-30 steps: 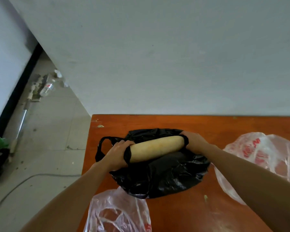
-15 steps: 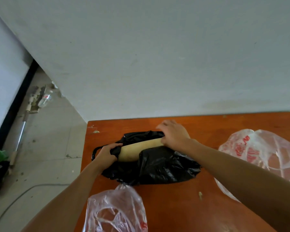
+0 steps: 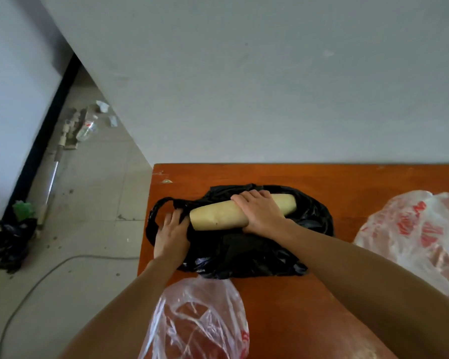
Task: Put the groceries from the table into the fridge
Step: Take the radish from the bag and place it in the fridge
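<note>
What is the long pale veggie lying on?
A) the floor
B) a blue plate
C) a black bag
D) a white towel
C: the long pale vegetable lies on the crumpled black bag, with the right hand curled over it.

On the table (image 3: pixel 347 182), a long vegetable (image 3: pixel 218 216) lies in the middle bag (image 3: pixel 244 255); a second bag (image 3: pixel 200 320) sits nearer, a third bag (image 3: pixel 412 229) to the right.

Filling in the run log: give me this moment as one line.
right hand: grips pale vegetable | left hand: holds black bag by its mouth | pale vegetable: lying across black bag on table
</note>
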Action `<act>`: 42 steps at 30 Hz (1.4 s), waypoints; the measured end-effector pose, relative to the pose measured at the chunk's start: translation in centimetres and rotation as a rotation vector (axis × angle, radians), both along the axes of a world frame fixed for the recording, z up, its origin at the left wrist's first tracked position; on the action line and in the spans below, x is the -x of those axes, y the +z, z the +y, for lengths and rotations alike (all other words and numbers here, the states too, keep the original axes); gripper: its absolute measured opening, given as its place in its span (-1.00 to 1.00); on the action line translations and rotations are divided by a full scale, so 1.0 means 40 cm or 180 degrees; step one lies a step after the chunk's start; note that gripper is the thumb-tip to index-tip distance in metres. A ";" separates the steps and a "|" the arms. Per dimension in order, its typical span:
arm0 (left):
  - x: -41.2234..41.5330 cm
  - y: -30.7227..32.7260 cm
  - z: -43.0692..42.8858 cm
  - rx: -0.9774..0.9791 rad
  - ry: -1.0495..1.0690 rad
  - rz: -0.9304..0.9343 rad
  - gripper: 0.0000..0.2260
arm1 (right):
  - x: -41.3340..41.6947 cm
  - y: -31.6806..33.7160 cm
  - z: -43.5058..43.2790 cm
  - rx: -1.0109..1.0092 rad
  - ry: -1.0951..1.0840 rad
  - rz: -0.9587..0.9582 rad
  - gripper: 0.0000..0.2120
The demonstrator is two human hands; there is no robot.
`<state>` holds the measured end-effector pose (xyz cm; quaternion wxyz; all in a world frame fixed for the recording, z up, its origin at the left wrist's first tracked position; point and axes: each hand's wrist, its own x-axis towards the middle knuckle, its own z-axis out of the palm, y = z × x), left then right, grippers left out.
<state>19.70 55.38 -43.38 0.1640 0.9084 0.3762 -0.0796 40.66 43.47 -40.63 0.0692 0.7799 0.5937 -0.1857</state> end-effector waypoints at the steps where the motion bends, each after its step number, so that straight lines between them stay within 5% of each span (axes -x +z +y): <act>1: 0.001 -0.003 -0.009 -0.0169 -0.0161 0.0245 -0.41 | -0.003 0.003 -0.001 -0.0022 -0.0004 0.0064 -0.21; 10: -0.024 0.037 -0.025 -0.0675 -0.0871 0.1200 -0.36 | 0.010 0.149 -0.015 -0.0444 -0.0440 0.0670 -0.08; 15: -0.045 0.091 -0.021 -0.0621 -0.1011 0.1674 -0.46 | 0.032 0.272 -0.043 -0.1238 -0.1002 0.1157 -0.13; 22: -0.100 0.253 -0.067 -0.1102 -0.1103 0.0954 -0.64 | 0.028 0.469 -0.147 -0.2223 -0.1420 0.1277 -0.22; 30: -0.189 0.488 -0.302 -0.1469 -0.1503 0.0251 -0.73 | 0.050 0.652 -0.478 -0.2503 -0.1399 0.0201 -0.23; 42: -0.286 0.651 -0.999 -0.1918 -0.2812 -0.0416 -0.62 | 0.173 0.705 -1.341 -0.1847 -0.1889 -0.1695 -0.20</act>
